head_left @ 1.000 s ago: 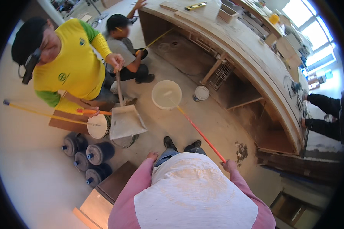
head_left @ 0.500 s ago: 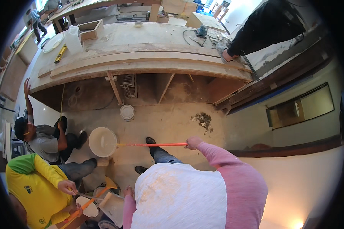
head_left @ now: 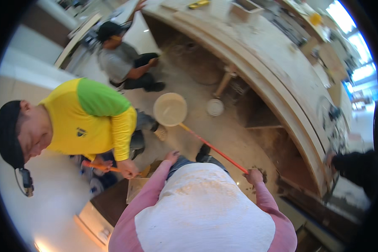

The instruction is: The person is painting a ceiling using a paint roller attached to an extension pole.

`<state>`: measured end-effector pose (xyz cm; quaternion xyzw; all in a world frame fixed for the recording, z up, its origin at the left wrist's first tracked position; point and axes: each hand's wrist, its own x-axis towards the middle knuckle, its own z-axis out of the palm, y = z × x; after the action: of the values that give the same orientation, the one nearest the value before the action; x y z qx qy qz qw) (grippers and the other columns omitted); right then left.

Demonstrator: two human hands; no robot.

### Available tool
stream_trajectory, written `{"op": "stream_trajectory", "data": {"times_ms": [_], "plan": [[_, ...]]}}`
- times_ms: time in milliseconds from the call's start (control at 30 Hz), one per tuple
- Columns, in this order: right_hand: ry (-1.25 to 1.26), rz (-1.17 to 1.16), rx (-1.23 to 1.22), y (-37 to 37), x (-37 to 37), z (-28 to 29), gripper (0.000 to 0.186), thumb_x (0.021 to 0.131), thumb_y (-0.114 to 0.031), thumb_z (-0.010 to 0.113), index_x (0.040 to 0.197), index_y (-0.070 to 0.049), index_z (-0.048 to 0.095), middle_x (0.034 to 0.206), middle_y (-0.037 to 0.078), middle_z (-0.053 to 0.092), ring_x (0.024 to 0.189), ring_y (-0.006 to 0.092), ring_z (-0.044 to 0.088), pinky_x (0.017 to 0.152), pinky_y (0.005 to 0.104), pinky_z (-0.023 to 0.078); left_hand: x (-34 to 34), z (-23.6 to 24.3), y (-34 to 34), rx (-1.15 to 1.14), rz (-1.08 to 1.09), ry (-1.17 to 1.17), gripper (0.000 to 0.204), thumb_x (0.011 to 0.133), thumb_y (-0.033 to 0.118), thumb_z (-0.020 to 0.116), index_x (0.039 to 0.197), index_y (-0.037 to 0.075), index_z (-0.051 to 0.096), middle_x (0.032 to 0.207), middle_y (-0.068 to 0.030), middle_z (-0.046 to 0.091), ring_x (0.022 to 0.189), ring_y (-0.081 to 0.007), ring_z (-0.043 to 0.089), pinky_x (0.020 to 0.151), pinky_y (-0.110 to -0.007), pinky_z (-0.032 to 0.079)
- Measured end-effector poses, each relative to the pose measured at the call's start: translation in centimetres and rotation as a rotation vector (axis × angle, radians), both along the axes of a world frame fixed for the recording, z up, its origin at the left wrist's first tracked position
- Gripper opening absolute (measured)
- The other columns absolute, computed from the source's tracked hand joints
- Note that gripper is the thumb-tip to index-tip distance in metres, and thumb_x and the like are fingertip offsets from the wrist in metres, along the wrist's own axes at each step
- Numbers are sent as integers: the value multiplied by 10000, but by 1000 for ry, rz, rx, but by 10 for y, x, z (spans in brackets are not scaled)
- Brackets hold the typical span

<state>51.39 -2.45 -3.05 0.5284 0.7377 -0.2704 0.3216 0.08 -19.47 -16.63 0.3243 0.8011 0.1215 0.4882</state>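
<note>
My right hand (head_left: pixel 254 176) is closed round the end of a long red-orange pole (head_left: pixel 214 148). The pole slants away to the left, turns yellow at its far end and meets the rim of a white bucket (head_left: pixel 170 109); I cannot make out a tool head on it. My left hand (head_left: pixel 172 156) is beside my thigh, slightly blurred, fingers apart, with nothing visible in it. To my left, a person in a yellow and green shirt (head_left: pixel 88 117) grips an orange handle (head_left: pixel 101 166) next to a pale pan-like thing (head_left: pixel 136 189).
A smaller lidded white pail (head_left: pixel 215 107) stands beyond the bucket. A long wooden workbench (head_left: pixel 277 90) curves across the far side, with a yellow level (head_left: pixel 198 4) on top. Another person in grey (head_left: pixel 119 63) crouches by its left end. Dark debris (head_left: pixel 261 174) lies near my right hand.
The view has swung left, so bench and bucket shift right and tilt. My left hand has risen beside my thigh. My right hand still holds the pole. The yellow-shirted person shows more fully.
</note>
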Motion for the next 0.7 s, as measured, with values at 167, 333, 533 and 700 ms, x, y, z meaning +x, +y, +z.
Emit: {"op": "stream_trajectory", "data": {"times_ms": [167, 333, 533, 700], "plan": [[-5, 36, 31, 45, -11, 7, 420, 900, -525, 671, 974, -116, 732, 924, 148, 732, 911, 358, 700, 803, 490, 541, 16, 10, 23, 14, 162, -133, 421, 951, 327, 640, 1284, 72, 678, 1271, -171, 687, 1190, -299, 651, 1039, -379, 481], [77, 12, 98, 70, -25, 35, 395, 885, -484, 705, 928, -91, 712, 893, 177, 717, 887, 375, 686, 782, 497, 526, 29, 6, 32, 82, 233, -125, 409, 945, 299, 644, 1282, 71, 677, 1256, -170, 694, 1184, -298, 654, 1030, -368, 484], [86, 50, 155, 86, -53, 63, 393, 869, -464, 730, 911, -74, 714, 857, 191, 709, 852, 383, 678, 768, 498, 514, 25, -10, 45, 41, 244, -82, 406, 938, 296, 635, 1275, 75, 683, 1222, -185, 704, 1165, -317, 661, 1021, -383, 487], [77, 78, 184, 91, -75, 62, 444, 890, -489, 693, 888, -46, 712, 848, 214, 708, 863, 392, 679, 780, 498, 518, 12, -35, 46, 37, 376, -137, 410, 935, 324, 635, 1251, 70, 693, 1183, -189, 716, 1137, -329, 670, 1006, -391, 492]]}}
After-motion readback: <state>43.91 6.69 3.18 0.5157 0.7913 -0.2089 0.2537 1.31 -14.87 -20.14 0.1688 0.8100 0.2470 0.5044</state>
